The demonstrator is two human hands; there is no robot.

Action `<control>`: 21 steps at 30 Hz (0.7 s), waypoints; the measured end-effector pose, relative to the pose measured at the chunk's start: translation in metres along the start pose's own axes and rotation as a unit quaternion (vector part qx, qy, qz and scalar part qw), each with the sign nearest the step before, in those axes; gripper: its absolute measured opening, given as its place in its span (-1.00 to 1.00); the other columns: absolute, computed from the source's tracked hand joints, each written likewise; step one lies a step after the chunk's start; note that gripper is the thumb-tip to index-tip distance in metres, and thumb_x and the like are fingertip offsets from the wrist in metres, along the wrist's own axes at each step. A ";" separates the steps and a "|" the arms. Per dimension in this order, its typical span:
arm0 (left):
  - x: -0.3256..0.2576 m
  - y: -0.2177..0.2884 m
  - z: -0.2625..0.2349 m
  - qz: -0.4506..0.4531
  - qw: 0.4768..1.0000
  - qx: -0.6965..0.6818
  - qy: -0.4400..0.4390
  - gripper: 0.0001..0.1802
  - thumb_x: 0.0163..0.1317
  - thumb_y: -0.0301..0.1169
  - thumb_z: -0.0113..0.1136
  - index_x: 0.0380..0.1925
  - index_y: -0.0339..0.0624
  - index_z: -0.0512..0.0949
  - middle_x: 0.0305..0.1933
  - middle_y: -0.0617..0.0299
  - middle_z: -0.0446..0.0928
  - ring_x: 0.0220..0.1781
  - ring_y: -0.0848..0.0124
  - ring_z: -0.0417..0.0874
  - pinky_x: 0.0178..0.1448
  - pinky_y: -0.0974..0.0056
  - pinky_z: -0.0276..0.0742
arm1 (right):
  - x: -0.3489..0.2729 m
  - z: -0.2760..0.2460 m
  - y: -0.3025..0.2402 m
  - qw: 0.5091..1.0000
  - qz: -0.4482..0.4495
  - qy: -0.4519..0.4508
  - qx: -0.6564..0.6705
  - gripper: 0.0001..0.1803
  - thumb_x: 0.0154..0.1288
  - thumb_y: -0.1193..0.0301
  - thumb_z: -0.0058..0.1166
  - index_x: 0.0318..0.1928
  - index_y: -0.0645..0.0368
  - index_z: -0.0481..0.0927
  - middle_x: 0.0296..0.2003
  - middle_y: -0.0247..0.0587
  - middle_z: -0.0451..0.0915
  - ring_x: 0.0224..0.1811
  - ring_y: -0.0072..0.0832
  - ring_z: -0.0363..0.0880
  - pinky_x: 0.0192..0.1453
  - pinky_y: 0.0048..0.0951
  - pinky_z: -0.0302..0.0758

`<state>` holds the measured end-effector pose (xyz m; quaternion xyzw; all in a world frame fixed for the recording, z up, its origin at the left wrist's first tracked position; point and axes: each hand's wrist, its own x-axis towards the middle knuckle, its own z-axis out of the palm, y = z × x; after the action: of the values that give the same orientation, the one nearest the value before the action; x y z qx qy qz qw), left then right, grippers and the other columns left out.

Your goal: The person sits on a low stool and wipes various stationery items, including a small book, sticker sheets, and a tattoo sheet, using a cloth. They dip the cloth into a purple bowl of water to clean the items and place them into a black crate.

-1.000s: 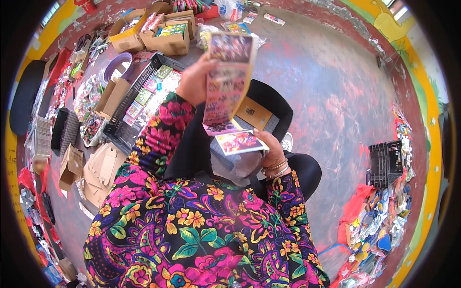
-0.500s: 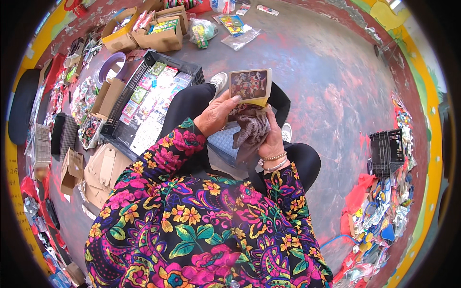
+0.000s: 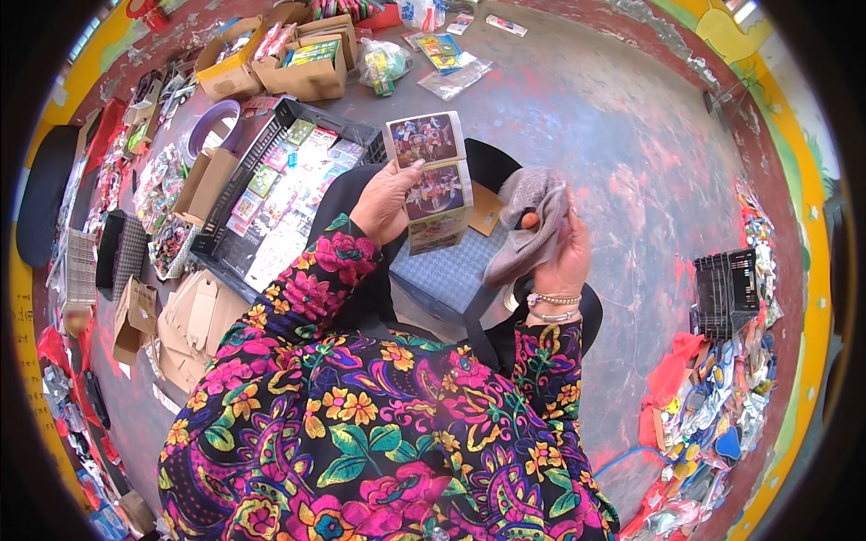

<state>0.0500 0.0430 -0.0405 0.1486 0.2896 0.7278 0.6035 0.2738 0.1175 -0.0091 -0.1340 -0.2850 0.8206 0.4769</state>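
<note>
My left hand (image 3: 386,200) holds a folded strip of printed picture cards (image 3: 431,176), raised above my lap. My right hand (image 3: 561,254), with bead bracelets at the wrist, grips a crumpled grey cloth (image 3: 529,221) to the right of the cards. Below both hands a blue-grey checked pad (image 3: 446,270) lies on my lap, with a brown cardboard piece (image 3: 485,209) behind it. Both arms wear sleeves with a bright flower pattern.
A black plastic crate (image 3: 236,212) with several card packs lies on the floor at my left. Cardboard boxes (image 3: 298,56) stand further back, flattened cartons (image 3: 185,320) at the lower left. Another black crate (image 3: 726,288) and a heap of packets (image 3: 722,415) lie at the right.
The long card strip that my left hand held up high has been folded and lowered. My right hand has moved off the lap and taken hold of the grey cloth.
</note>
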 end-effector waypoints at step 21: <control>-0.029 -0.040 0.026 -0.141 0.898 0.351 -0.227 -0.71 0.32 -0.43 -0.09 0.00 -0.28 0.41 -0.10 0.37 0.48 -0.07 0.64 0.42 0.06 0.44 0.36 | 0.006 0.008 0.033 0.609 -0.306 -0.022 -0.732 -0.69 0.27 0.12 -0.07 -0.29 0.10 0.52 -0.53 -0.16 0.48 -0.45 -0.23 0.50 -0.36 -0.27 0.38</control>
<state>0.1028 0.0256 -0.0401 0.4697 0.3989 0.4330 0.6578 0.2438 0.1071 -0.0220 -0.3257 -0.8253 0.1478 0.4370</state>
